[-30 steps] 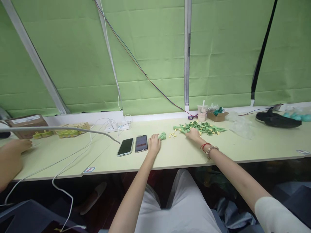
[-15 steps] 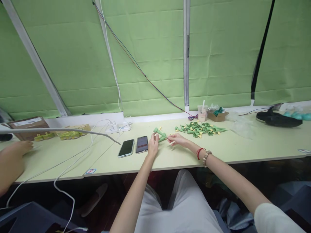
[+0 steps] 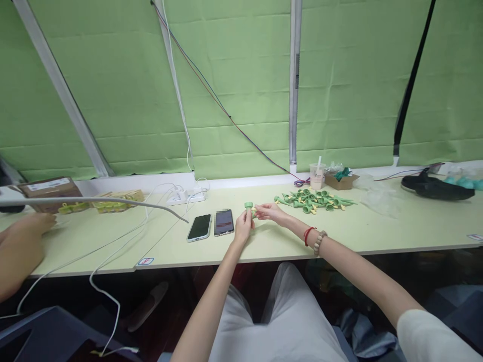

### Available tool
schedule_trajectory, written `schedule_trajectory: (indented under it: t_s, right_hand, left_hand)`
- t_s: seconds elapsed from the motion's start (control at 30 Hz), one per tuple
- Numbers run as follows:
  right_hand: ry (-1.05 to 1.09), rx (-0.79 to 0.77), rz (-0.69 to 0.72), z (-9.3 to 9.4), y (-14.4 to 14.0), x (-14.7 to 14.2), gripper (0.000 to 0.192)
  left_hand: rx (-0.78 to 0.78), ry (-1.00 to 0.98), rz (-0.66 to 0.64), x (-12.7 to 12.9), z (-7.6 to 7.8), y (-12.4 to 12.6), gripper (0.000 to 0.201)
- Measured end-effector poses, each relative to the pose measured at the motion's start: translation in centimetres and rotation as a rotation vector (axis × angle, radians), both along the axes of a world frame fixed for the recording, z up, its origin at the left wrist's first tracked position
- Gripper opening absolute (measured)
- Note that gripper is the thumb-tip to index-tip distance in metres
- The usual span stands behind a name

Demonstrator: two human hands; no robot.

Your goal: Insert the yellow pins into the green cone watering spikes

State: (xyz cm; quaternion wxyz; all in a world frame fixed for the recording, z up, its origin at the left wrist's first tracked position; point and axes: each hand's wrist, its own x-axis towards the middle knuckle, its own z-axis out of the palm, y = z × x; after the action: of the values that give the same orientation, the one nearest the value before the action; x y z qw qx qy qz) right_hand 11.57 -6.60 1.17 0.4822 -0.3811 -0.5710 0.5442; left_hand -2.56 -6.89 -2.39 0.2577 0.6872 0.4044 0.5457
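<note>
Soft, even light washes over the table (image 3: 377,231), turning its top pale; I can't tell where the lamp is. Behind the table the green curtain (image 3: 241,65) is lit flatly, its creases showing as faint lines. Underneath, things go dim, and much there sinks towards black. Wide-lens stretch makes the metal pole (image 3: 62,84) and the black strap (image 3: 417,70) beyond the table lean outward. On it, the small green pieces (image 3: 298,204) look soft, their fine edges smeared, and blocky pixels cover the top of one phone (image 3: 224,223).
</note>
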Motion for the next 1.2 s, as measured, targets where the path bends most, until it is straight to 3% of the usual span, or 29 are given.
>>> schedule_trajectory:
  t_s: [0.33, 0.57, 0.87, 0.93, 1.07, 1.2]
  right_hand:
    - [0.071, -0.095, 0.228, 1.2, -0.5, 0.8, 0.020]
    - [0.036, -0.009, 0.068, 0.7, -1.0, 0.3, 0.024]
    - [-0.085, 0.216, -0.139, 0.2, -0.3, -0.9, 0.022]
    - [-0.054, 0.153, -0.101, 0.2, -0.5, -0.9, 0.021]
    - [0.010, -0.058, 0.112, 0.5, -0.6, -0.2, 0.016]
    - [-0.001, -0.140, 0.243, 0.6, -0.1, 0.6, 0.013]
  left_hand:
    - [0.109, 0.110, 0.085, -0.2, -0.4, 0.3, 0.034]
    - [0.104, 0.086, 0.035, -0.1, -0.2, -0.1, 0.037]
    - [0.061, -0.035, 0.038, 0.0, -0.1, 0.0, 0.043]
    - [0.066, -0.019, 0.054, -0.1, -0.2, 0.0, 0.043]
    - [0.094, 0.072, 0.079, -0.1, -0.3, 0.2, 0.039]
    - [0.110, 0.188, 0.095, 0.0, -0.5, 0.3, 0.033]
